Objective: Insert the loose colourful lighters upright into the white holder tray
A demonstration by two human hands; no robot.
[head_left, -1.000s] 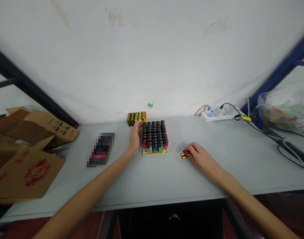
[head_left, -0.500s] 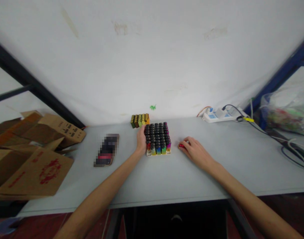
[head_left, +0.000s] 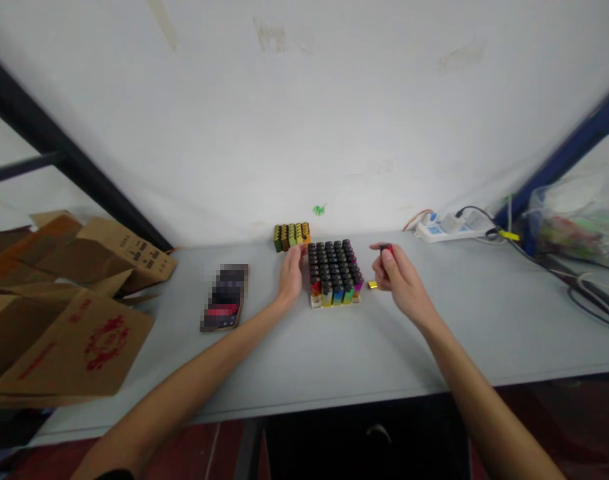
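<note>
A block of upright lighters (head_left: 334, 272) with black tops and coloured bodies stands in a clear tray on the grey table. Along its left side is my left hand (head_left: 291, 272), fingers extended and holding nothing. To the right of the block my right hand (head_left: 395, 270) is raised, its fingers curled around a red lighter (head_left: 387, 249) with a dark top; most of its body is hidden. Just under that hand hangs or lies a small yellow object (head_left: 373, 285). A smaller group of green, yellow and orange lighters (head_left: 291, 237) stands behind, near the wall.
A phone (head_left: 225, 297) lies on the table (head_left: 304, 360) at the left, beside open cardboard boxes (head_left: 104, 340). At the back right sits a white power strip (head_left: 452, 228) with cables. A plastic bag (head_left: 579, 213) is at the far right.
My right hand has lifted off the table and now holds the red lighter upright. My left hand's fingers have loosened beside the block. The view has shifted slightly.
</note>
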